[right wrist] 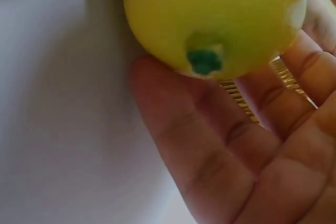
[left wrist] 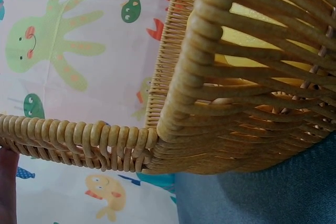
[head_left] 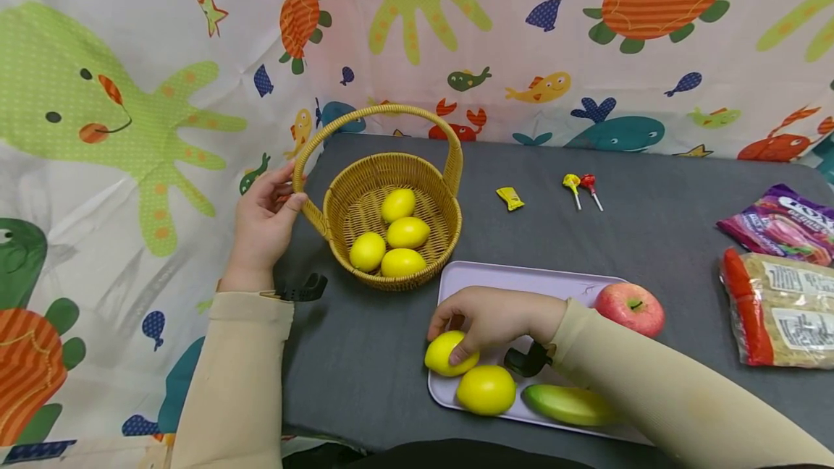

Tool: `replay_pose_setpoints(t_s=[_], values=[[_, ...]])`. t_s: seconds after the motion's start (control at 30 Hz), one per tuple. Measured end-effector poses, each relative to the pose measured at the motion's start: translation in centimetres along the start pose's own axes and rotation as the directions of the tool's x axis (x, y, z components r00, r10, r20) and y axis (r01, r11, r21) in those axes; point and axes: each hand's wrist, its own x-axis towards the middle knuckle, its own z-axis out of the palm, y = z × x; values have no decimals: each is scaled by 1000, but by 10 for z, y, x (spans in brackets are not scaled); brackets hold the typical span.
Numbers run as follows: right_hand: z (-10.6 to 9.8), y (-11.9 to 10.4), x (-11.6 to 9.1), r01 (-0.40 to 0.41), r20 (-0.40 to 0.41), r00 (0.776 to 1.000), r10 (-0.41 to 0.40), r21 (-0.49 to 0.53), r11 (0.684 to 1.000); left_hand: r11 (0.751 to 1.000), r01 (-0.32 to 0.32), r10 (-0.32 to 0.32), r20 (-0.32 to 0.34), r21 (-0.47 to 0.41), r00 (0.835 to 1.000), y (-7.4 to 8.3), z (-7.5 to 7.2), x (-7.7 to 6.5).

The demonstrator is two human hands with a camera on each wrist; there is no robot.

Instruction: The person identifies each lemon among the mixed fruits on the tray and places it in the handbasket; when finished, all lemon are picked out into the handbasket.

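My left hand holds the handle of a wicker basket on its left side. Several lemons lie inside the basket; in the left wrist view, yellow shows through the basket's weave. Over the left end of a lilac tray, my right hand grips a lemon between thumb and fingers. The right wrist view shows this lemon up close, its green stem end facing the camera. Just in front of it, another lemon sits on the tray.
An elongated green-and-yellow fruit and a red apple are by the right forearm. Behind the tray lie a yellow wrapped candy and two lollipops. Far right are a purple packet and a bread bag. Printed cloth hangs behind and left.
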Motion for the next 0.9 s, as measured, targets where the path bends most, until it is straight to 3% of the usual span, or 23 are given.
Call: replay_pose_setpoints(t_s=[0.3,0.53,0.63,0.7,0.83,0.9], values=[[-9,3,3,31,-27,999,-32,-17,999,1000,1,-1,1,-8,1000,1,0,0],[-42,-12,-1,129,-125,984,-123,41,991,1000,-20,20,5,-2,1000,-1,1,-1],[-60,-18,2,168,-237,961,-140,103,980,1000,-31,31,11,-3,999,-1,1,0],[-70,-21,6,164,-338,934,-118,111,980,999,-34,35,15,-10,999,-1,1,0],[-83,-22,19,111,-498,864,-72,49,993,999,-37,37,10,-12,999,-1,0,-1],[-86,-21,26,82,-528,846,-73,-6,997,999,-35,35,8,-13,999,-1,1,-1]])
